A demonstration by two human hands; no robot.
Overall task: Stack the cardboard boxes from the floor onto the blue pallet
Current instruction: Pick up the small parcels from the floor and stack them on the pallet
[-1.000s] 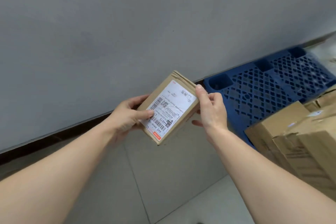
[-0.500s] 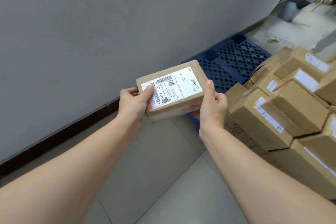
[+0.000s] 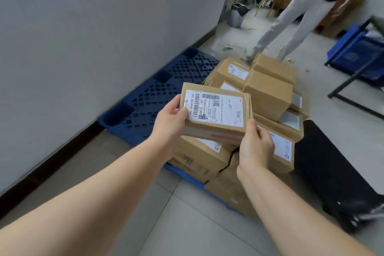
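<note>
Fingers [image 3: 264, 134] of left hand [image 3: 169, 119] and right hand [image 3: 256, 148] clamped on box [image 3: 216, 123], tips hidden beneath

On floor [image 3: 197, 224] along left wall [image 3: 83, 37]: pallet [image 3: 149, 97]. On its right part: stacked boxes [image 3: 268, 93]. Over stack's near side: box [image 3: 214, 110], between left hand [image 3: 168, 124] and right hand [image 3: 255, 149]. Far behind: person [image 3: 291, 8].

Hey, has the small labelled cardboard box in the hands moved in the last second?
Yes. The small labelled cardboard box has travelled from beside the blue plastic pallet's end to above the stacked boxes on it.
</note>
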